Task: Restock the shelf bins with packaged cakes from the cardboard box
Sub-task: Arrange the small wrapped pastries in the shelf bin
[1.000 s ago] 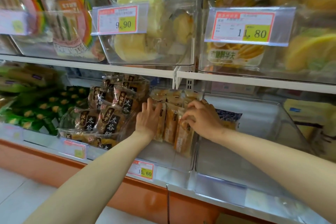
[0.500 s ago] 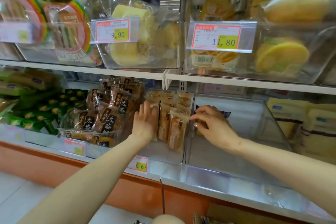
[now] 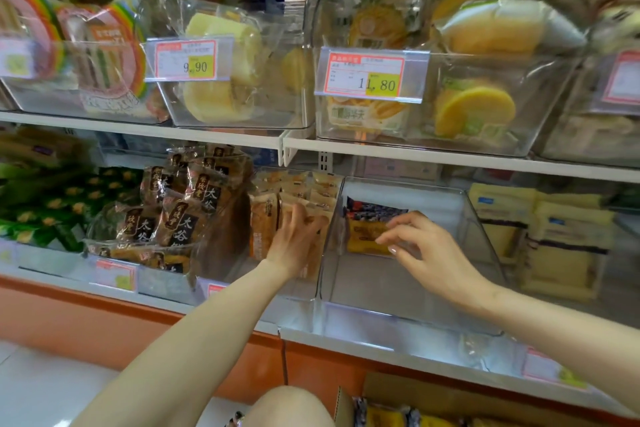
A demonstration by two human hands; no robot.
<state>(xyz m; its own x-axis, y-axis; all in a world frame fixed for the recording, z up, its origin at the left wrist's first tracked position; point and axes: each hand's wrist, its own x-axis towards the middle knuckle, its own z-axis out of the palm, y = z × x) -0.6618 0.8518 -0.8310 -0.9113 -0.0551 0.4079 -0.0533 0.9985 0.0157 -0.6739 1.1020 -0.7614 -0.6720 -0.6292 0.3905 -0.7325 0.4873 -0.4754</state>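
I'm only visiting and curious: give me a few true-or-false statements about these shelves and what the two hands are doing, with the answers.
1. The left hand rests against a row of tan cake packets. True.
2. The clear bin that the right hand reaches into is packed full. False: only one yellow and blue packet shows in it.
3. The cardboard box sits on the top shelf. False: it is at the bottom of the view, below the shelves.
4. One price tag reads 11.80. True.
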